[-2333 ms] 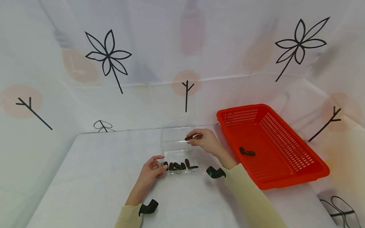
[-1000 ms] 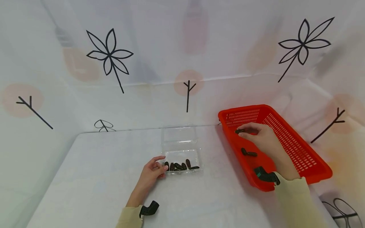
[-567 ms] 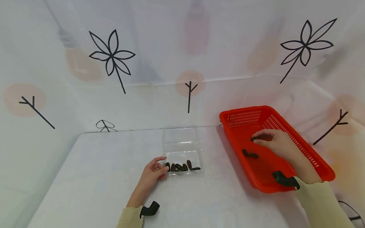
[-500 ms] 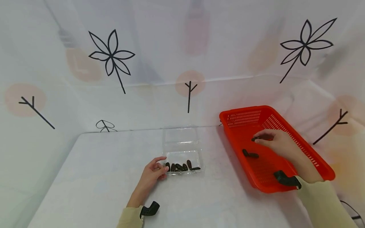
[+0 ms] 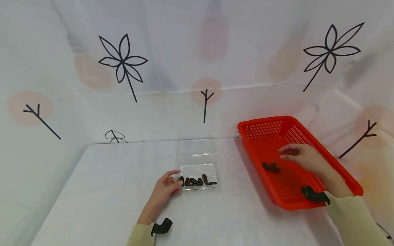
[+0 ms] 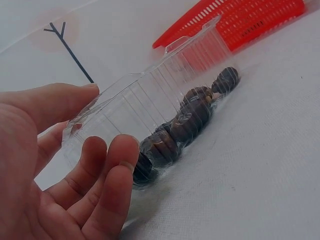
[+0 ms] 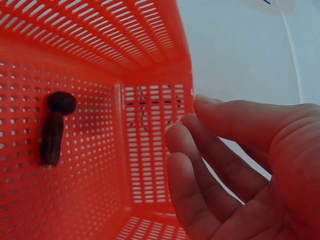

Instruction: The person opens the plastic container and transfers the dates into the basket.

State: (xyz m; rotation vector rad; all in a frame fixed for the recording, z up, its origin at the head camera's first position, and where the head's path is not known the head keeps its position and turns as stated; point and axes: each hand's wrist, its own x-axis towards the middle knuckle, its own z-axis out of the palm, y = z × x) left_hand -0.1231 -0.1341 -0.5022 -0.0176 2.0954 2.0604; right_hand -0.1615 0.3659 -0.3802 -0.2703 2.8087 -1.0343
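Observation:
A clear plastic clamshell box point(image 5: 198, 169) stands with its lid raised at the back. Several dark brown, wrinkled, date-like fruits point(image 5: 194, 181) lie along its front side. My left hand point(image 5: 166, 186) grips the box's left edge, and the left wrist view has its fingers bent around that corner. Over the red basket hovers my right hand point(image 5: 303, 157), thumb and fingertips apart, holding nothing. Below and left of it, a small cluster of the same dark fruits point(image 5: 271, 167) lies on the basket floor; two show in the right wrist view, one round-ended fruit point(image 7: 62, 102) touching a longer one.
The red perforated basket point(image 5: 261, 186) stands at the right of the white-covered table point(image 5: 101, 191). Its raised rim lies beneath my right forearm. A pale cloth wall with plant drawings point(image 5: 160, 112) rises at the back edge.
My right hand carried one dark fruit from above the box rightward over the basket and let it drop. The fruit now lies with the two there. My left hand has stayed at the box.

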